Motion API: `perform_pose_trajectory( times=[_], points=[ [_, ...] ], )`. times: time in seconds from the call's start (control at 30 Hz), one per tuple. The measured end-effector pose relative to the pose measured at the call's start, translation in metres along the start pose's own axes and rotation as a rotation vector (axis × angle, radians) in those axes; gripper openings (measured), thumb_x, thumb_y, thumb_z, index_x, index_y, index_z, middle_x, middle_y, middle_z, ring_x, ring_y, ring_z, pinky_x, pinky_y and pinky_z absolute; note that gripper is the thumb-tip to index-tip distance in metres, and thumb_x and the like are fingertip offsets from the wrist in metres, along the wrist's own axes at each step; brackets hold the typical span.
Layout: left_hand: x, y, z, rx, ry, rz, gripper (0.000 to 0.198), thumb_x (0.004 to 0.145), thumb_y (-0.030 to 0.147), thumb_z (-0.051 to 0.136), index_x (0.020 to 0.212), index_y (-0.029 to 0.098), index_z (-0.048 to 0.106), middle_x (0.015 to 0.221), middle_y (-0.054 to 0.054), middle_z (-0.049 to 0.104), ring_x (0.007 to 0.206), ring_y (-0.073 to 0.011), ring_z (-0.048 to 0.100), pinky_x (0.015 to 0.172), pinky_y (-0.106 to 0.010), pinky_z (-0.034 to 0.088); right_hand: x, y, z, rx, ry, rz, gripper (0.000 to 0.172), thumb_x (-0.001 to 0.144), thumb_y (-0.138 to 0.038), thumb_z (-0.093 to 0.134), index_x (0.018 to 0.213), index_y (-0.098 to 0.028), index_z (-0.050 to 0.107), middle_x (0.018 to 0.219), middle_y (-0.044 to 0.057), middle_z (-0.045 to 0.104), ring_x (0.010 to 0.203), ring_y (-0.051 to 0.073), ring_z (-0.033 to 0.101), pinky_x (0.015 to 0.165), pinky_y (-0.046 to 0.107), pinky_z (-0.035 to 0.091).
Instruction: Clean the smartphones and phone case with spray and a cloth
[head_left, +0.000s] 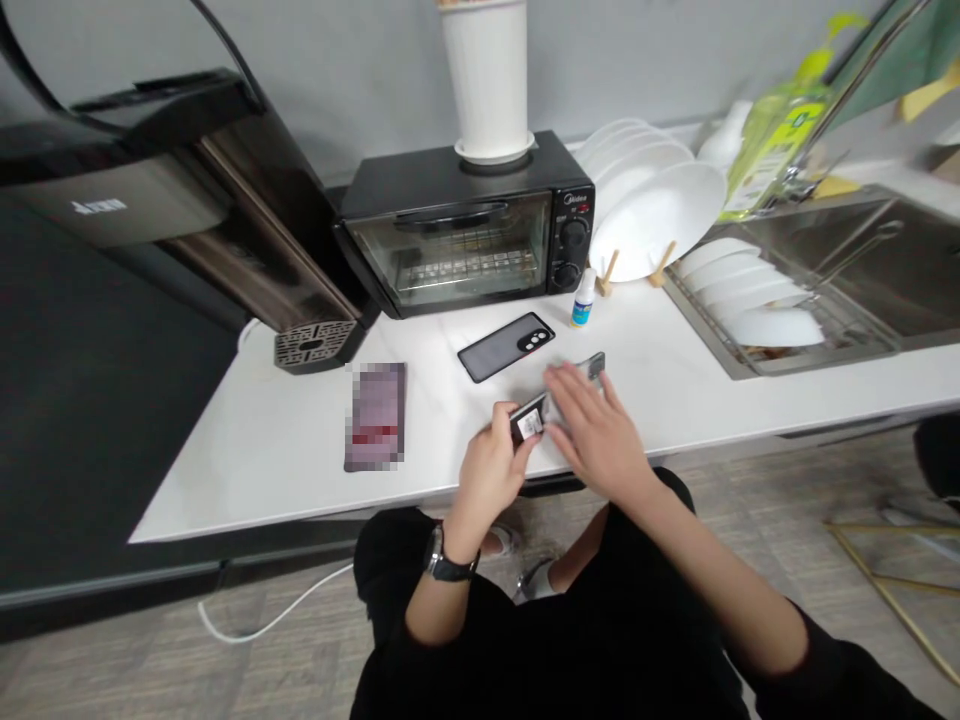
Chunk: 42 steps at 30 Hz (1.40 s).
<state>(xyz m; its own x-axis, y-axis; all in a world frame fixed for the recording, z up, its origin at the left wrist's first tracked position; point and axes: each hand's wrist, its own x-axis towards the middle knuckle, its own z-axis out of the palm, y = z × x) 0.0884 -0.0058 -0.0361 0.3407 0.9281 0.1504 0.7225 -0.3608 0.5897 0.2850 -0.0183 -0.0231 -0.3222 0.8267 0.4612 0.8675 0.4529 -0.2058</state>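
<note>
The white counter (pixel 255 460) carries a black oven (pixel 375 185), phone case (pixel 495 350) and small upright bottle (pixel 583 303).

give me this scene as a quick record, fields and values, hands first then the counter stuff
left hand: grips one end of a phone
right hand: laid over the phone, something greyish under its fingers, unclear what
phone case: on the counter, just beyond the phone
small bottle: upright, right of the case
toaster oven: behind the case, door shut
white pot: on the oven, in a saucer
</note>
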Motion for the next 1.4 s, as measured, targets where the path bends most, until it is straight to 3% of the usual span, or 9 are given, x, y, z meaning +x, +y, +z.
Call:
perform_pose_trajectory(
  times=[0.07, 0.13, 0.3, 0.5, 0.7, 0.9, 1.1, 1.3, 1.4],
  points=[
    [0.0, 0.0, 0.001, 0.042, 0.027, 0.032, 0.026, 0.106, 0.034, 0.054, 0.127, 0.023, 0.044, 0.092, -0.006, 0.075, 0.08, -0.0282, 0.077, 0.067, -0.032, 0.053, -0.001, 0.015, -0.003, -0.038, 0.11, 0.173, 0.061, 0.111, -0.043, 0.039, 0.163, -0.011, 0.036, 0.163, 0.019, 0.049, 0.159, 0.036, 0.033, 0.128, 0.066, 0.026],
    [0.0, 0.001, 0.002, 0.101, 0.029, 0.064, 0.02, 0.107, 0.035, 0.051, 0.122, 0.023, 0.047, 0.089, -0.005, 0.075, 0.078, -0.0276, 0.077, 0.066, -0.031, 0.053, -0.004, 0.015, -0.004, -0.04, 0.133, 0.185, 0.064, 0.111, -0.046, 0.039, 0.162, -0.01, 0.037, 0.163, 0.019, 0.048, 0.161, 0.039, 0.026, 0.127, 0.068, 0.025],
    [-0.003, 0.001, -0.001, 0.216, -0.02, 0.131, 0.026, 0.099, 0.014, 0.053, 0.125, 0.017, 0.049, 0.09, -0.009, 0.077, 0.08, -0.0287, 0.078, 0.066, -0.033, 0.054, -0.016, -0.011, -0.005, 0.043, -0.077, -0.204, 0.073, 0.11, -0.049, 0.039, 0.169, -0.011, 0.02, 0.17, 0.017, 0.039, 0.162, 0.029, 0.028, 0.131, 0.056, 0.023],
    [-0.002, 0.003, 0.001, 0.161, 0.057, 0.209, 0.017, 0.109, 0.027, 0.05, 0.125, 0.021, 0.051, 0.092, -0.006, 0.077, 0.079, -0.0243, 0.078, 0.068, -0.03, 0.056, -0.018, 0.021, -0.011, -0.034, 0.113, 0.227, 0.071, 0.11, -0.049, 0.038, 0.17, -0.017, 0.02, 0.17, 0.017, 0.039, 0.162, 0.037, 0.026, 0.127, 0.069, 0.022],
    [-0.004, 0.001, 0.0, 0.25, 0.029, 0.201, 0.022, 0.101, 0.01, 0.048, 0.122, 0.016, 0.052, 0.087, -0.008, 0.076, 0.078, -0.0269, 0.077, 0.068, -0.033, 0.057, -0.019, -0.015, -0.009, 0.039, -0.105, -0.161, 0.084, 0.107, -0.06, 0.042, 0.17, -0.011, 0.017, 0.172, 0.016, 0.034, 0.163, 0.03, 0.023, 0.132, 0.057, 0.021],
    [-0.002, 0.004, 0.0, 0.183, 0.056, 0.193, 0.017, 0.109, 0.027, 0.05, 0.125, 0.021, 0.052, 0.098, -0.007, 0.078, 0.084, -0.0232, 0.079, 0.073, -0.03, 0.058, -0.009, 0.017, -0.009, -0.007, 0.141, 0.23, 0.068, 0.109, -0.051, 0.039, 0.168, -0.018, 0.029, 0.167, 0.016, 0.044, 0.161, 0.038, 0.029, 0.126, 0.071, 0.021],
    [-0.004, 0.0, 0.0, 0.234, 0.017, 0.186, 0.023, 0.103, 0.015, 0.05, 0.126, 0.017, 0.05, 0.091, -0.008, 0.078, 0.08, -0.0262, 0.078, 0.07, -0.033, 0.058, -0.01, -0.016, -0.003, 0.096, -0.059, -0.113, 0.076, 0.106, -0.057, 0.044, 0.166, -0.012, 0.029, 0.166, 0.018, 0.045, 0.159, 0.033, 0.033, 0.131, 0.06, 0.021],
    [-0.004, 0.004, 0.001, 0.178, 0.059, 0.175, 0.017, 0.108, 0.026, 0.049, 0.124, 0.02, 0.053, 0.095, -0.007, 0.078, 0.083, -0.023, 0.079, 0.072, -0.03, 0.058, 0.002, 0.013, 0.0, 0.066, 0.193, 0.271, 0.06, 0.108, -0.054, 0.039, 0.155, -0.018, 0.046, 0.157, 0.017, 0.055, 0.157, 0.038, 0.035, 0.127, 0.07, 0.017],
    [-0.004, 0.0, 0.002, 0.19, 0.009, 0.144, 0.022, 0.103, 0.019, 0.052, 0.124, 0.02, 0.053, 0.09, -0.006, 0.077, 0.08, -0.024, 0.077, 0.069, -0.03, 0.057, -0.001, -0.008, 0.004, 0.095, 0.049, 0.033, 0.076, 0.104, -0.063, 0.041, 0.16, -0.011, 0.037, 0.161, 0.019, 0.05, 0.16, 0.038, 0.027, 0.129, 0.067, 0.014]
  ],
)
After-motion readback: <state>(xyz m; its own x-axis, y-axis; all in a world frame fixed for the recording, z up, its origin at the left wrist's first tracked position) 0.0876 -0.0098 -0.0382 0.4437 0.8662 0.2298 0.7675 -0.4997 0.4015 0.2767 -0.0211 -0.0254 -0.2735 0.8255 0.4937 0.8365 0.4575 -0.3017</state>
